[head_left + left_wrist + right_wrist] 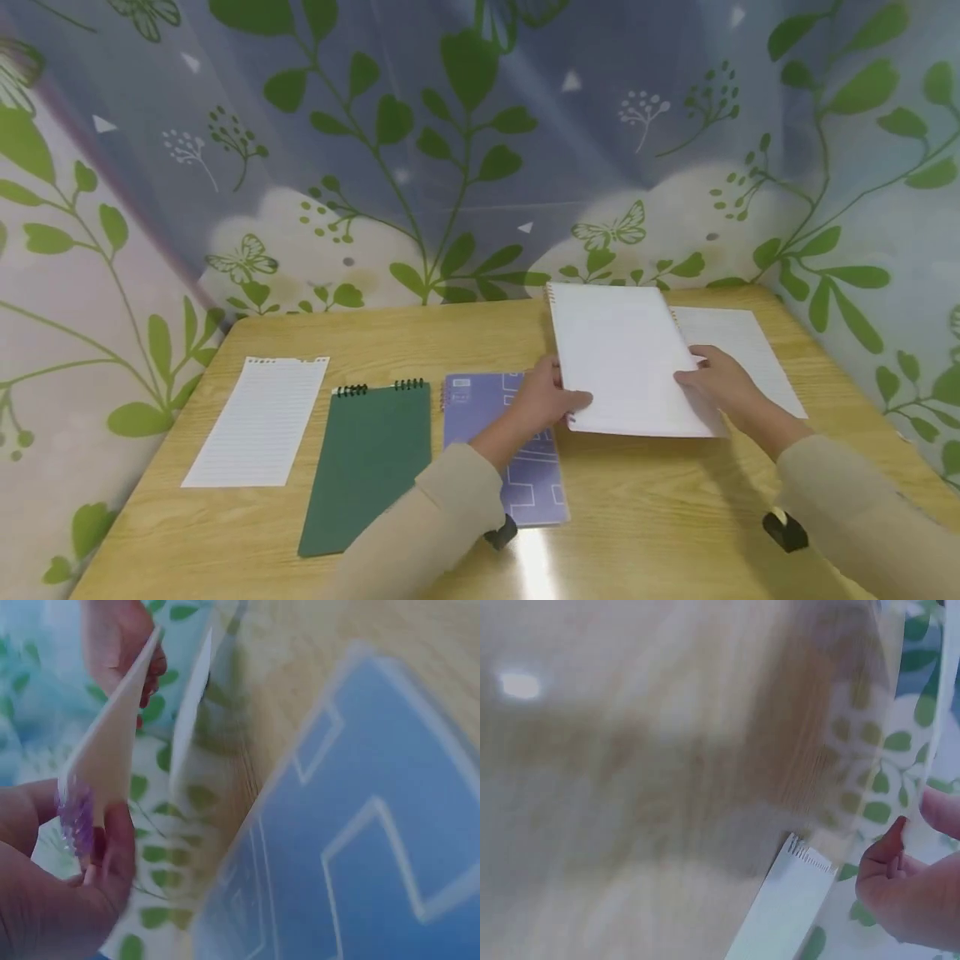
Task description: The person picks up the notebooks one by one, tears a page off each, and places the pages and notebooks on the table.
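Observation:
Both hands hold up a white-faced spiral notebook (622, 358), tilted over the right half of the table. My left hand (543, 396) grips its lower left, thumb on the white face and fingers behind, by the purple coil binding (77, 817) that shows in the left wrist view. On the opposite edge, my right hand (720, 379) pinches the notebook between thumb and fingers. A blue-purple notebook (536, 475) with white line patterns lies below my left forearm, which covers part of it. Behind the raised notebook, a lined loose sheet (757, 358) is partly hidden.
A dark green top-spiral notepad (367, 467) lies left of the blue-purple notebook. Farther left is another lined sheet (255, 425) with a torn, perforated top edge. The wooden table (645, 517) meets a leaf-patterned curtain (465, 167) at its back and sides.

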A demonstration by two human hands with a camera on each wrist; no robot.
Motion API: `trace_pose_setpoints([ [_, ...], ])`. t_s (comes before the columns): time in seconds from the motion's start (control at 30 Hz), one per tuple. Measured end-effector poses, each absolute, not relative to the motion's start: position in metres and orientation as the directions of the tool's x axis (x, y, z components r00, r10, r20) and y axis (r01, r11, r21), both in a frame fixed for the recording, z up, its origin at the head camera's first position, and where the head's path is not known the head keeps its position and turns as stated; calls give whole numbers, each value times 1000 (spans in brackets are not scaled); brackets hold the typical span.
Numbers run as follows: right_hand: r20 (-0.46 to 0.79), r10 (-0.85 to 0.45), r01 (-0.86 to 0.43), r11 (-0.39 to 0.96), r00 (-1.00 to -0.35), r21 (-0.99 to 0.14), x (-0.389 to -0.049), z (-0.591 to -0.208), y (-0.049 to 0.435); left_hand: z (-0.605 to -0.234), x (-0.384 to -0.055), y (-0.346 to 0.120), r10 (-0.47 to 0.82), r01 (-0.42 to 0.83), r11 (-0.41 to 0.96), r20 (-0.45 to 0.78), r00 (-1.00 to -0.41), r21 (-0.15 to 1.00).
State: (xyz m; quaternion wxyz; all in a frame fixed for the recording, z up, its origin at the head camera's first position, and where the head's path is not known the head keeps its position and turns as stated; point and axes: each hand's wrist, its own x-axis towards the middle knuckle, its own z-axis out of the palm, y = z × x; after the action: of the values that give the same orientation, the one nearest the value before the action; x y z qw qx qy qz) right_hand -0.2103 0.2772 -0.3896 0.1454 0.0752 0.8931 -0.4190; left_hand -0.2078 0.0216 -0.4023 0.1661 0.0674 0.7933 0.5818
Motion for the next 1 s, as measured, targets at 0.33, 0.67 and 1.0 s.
trace_pose_setpoints([
  [0.33,-178,-3,123,712,-984,-691,-140,-397,286,-391,-139,8,391,190,647,-108,-914,738],
  [0.67,-109,15,82,762,-994,-643,-117,-428,284,-424,-118,18,382,294,868,-160,-910,400],
  [1.0,-96,16,63,857,-995,-511,-122,-444,286,-435,-122,27,448,412,885,-160,-879,216],
])
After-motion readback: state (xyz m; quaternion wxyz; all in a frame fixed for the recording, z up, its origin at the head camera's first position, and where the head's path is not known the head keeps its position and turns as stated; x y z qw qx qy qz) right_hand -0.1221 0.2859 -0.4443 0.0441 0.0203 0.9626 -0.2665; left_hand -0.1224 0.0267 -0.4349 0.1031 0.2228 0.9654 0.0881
